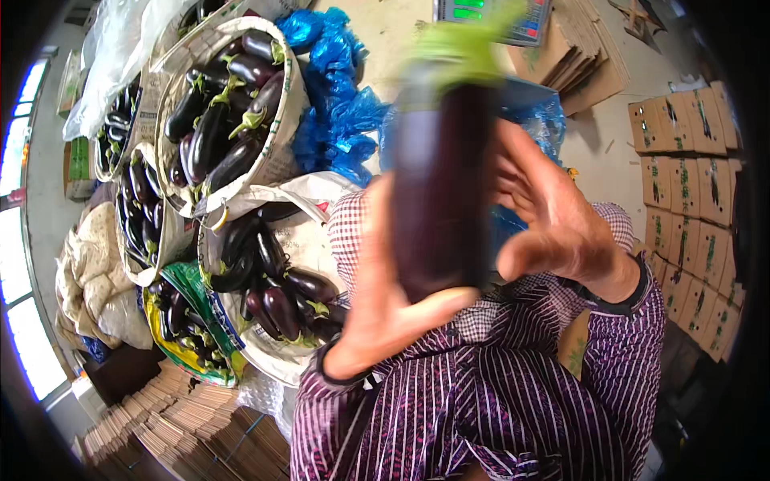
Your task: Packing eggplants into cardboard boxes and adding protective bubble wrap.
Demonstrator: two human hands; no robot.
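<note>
A large dark purple eggplant [444,186], blurred and close to the camera, stands upright with its green cap at the top. My left hand [385,288] holds it from the left and below, the thumb across its lower end and the fingers partly hidden behind it. At its right side is my right hand [556,222], with thumb and fingers spread apart; whether the fingertips touch the eggplant cannot be told. Behind the hands, a container lined with blue plastic [544,117] shows in part.
Woven sacks [295,114] of eggplants stand at the left, one sack [325,234] beside my legs. Blue plastic bags [340,78] lie beyond. A digital scale [529,24] and flat cardboard [592,60] are at the top. Stacked cartons [686,180] stand right, more cardboard [198,421] lower left.
</note>
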